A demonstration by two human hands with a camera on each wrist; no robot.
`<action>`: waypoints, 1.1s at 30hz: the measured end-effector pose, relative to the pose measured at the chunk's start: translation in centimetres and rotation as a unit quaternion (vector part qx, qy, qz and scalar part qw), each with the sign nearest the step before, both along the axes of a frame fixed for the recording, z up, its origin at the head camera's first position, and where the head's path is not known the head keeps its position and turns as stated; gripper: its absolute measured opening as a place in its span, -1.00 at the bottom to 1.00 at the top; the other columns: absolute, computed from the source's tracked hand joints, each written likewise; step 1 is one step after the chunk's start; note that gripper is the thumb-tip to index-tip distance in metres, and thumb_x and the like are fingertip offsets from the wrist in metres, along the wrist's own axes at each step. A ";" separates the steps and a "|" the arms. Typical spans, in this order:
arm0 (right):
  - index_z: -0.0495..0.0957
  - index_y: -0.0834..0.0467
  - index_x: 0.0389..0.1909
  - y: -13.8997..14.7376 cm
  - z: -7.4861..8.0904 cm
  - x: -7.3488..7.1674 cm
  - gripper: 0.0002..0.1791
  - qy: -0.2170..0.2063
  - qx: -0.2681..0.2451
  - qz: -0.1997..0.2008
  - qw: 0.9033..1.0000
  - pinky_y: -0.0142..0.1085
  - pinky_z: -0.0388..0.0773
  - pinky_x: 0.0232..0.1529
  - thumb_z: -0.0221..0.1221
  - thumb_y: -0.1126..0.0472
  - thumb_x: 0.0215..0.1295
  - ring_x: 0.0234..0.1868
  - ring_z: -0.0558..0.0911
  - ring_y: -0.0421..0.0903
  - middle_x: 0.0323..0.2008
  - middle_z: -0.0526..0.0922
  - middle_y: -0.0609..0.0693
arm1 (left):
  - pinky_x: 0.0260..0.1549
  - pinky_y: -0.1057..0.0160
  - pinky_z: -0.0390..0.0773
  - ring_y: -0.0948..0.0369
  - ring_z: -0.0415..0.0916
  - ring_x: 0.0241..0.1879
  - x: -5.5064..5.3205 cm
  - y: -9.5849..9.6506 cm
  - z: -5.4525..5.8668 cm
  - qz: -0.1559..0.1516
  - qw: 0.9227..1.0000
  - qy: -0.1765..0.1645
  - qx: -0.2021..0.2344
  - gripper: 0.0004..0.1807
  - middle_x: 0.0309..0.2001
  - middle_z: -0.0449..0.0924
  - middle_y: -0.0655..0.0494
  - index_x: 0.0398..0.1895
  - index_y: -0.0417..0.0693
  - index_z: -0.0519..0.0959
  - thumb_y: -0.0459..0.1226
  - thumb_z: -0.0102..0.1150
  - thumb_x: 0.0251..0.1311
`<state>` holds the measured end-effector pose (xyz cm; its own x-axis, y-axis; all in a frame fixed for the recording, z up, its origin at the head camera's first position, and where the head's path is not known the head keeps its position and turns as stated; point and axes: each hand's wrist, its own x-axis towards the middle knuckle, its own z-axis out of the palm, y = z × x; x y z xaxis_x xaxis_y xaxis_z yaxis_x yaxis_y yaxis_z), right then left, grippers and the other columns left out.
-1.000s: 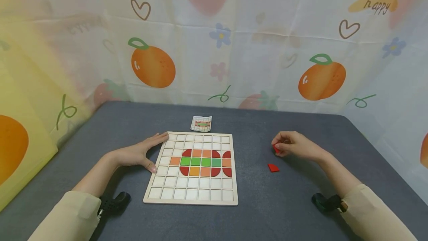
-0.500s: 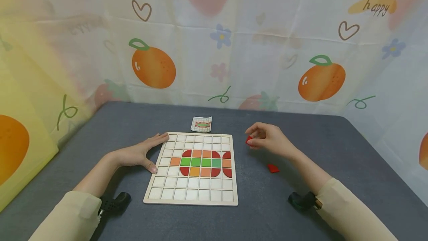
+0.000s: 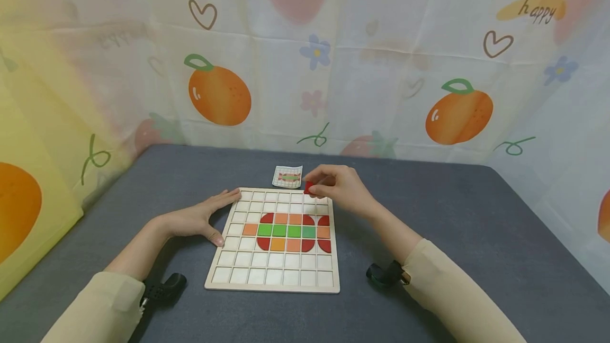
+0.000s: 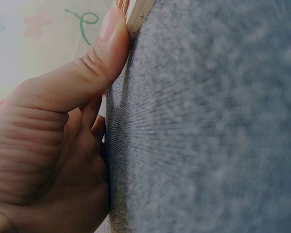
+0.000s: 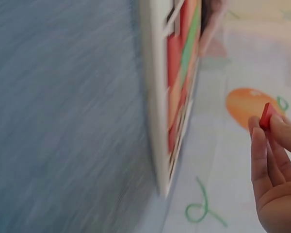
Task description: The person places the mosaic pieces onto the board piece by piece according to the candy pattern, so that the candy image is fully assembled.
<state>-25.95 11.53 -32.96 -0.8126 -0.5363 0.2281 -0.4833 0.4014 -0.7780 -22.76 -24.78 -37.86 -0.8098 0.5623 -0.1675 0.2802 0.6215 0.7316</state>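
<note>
My right hand [image 3: 344,188] pinches a small red tile [image 3: 307,188] between thumb and fingers, above the far right part of a wooden grid board [image 3: 272,278]. The right wrist view shows this red tile [image 5: 266,115] at the fingertips. My left hand [image 3: 190,220] lies with fingers spread, thumb and fingertips touching the board's left edge; the left wrist view has the thumb [image 4: 99,53] against the wooden rim [image 4: 138,19]. Dark red rounded tiles, green squares [image 3: 279,231] and orange squares sit in the middle cells, reaching the right edge.
A small picture card [image 3: 287,177] with a candy-like pattern lies just behind the board. The dark grey table [image 3: 457,205] reaches a printed cloth [image 3: 371,89] at the back. My right forearm covers the spot where another red tile lay.
My right hand has carried the red tile leftward from the table's right side to over the board's far right part. The left hand and board stay put.
</note>
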 end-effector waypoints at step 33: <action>0.69 0.17 -0.04 -11.2 -1.4 -0.4 -0.77 -0.075 0.082 0.077 0.991 -0.43 0.57 -0.39 0.21 0.32 0.31 -0.38 0.73 -0.05 -0.30 0.76 0.08 | 0.30 -0.55 -0.31 -0.30 -0.55 0.56 0.1 0.4 0.2 0.006 1.000 -0.008 -0.004 0.31 0.62 -0.33 -0.17 0.61 -0.03 -0.09 -0.06 0.57 -0.17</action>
<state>-26.32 0.29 -34.37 -0.7365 -0.6763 0.0100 -0.4320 0.4590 -0.7764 -22.67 -24.39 -37.67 -0.8137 0.5508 -0.1860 0.2602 0.6311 0.7308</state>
